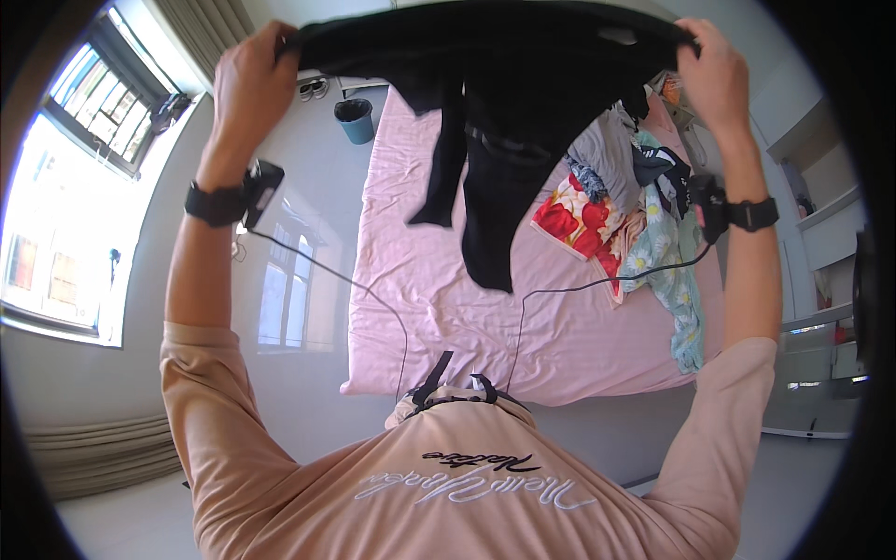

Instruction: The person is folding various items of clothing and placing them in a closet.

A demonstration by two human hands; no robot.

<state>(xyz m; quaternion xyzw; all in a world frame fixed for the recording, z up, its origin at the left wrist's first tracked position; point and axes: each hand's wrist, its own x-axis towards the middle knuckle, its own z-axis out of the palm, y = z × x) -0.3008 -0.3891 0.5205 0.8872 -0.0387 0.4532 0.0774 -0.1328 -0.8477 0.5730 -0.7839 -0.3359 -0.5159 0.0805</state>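
A black garment (518, 91) hangs stretched between my two raised hands, above the far part of the bed. My left hand (255, 87) grips its left end, and my right hand (714, 77) pinches its right end. Two narrow lengths of the cloth dangle towards the bed. Below it spreads a pink bed sheet (434, 308), wrinkled in places. At the right of the bed lies a heap of clothes: a grey garment (609, 154), a red and white floral cloth (577, 217) and a light green daisy-print cloth (661, 273).
A teal waste bin (355, 122) stands on the floor left of the bed, with shoes (313, 89) beyond it. Cables (329, 266) run from the devices on my wrists to my waist. A bright window (70, 231) is at the left, shelves (826, 210) at the right.
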